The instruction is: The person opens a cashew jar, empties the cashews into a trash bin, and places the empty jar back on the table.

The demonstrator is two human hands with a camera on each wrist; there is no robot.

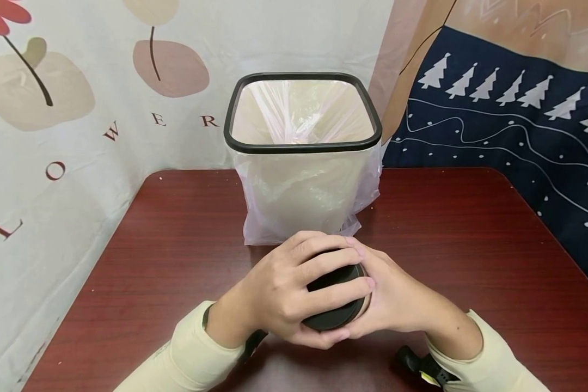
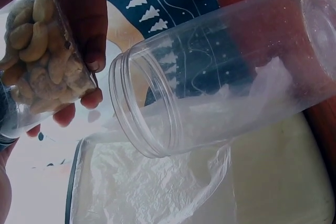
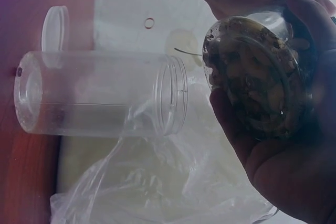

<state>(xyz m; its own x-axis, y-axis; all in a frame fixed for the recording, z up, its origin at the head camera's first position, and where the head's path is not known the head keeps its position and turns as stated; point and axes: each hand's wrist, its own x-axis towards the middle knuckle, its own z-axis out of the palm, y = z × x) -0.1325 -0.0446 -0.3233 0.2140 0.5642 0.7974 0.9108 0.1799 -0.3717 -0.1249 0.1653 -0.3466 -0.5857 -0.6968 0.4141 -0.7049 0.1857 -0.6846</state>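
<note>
Both hands hold a clear jar of cashews [image 2: 42,51] above the table. My left hand [image 1: 276,291] spreads its fingers over the jar's black lid [image 1: 335,317], with the thumb along the near rim. Wrapped round the jar's side is my right hand [image 1: 394,294]. The jar's bottom faces the camera in the right wrist view, where nuts show through it. Close by stands an empty, lidless clear jar [image 3: 94,93] with a threaded mouth. In the head view the hands hide that jar.
A cream trash bin [image 1: 299,190] with a black rim and a pinkish plastic liner stands beyond the hands on the red-brown table [image 1: 176,234]. A white lid [image 3: 55,30] lies near the empty jar. Printed cloths hang behind the table.
</note>
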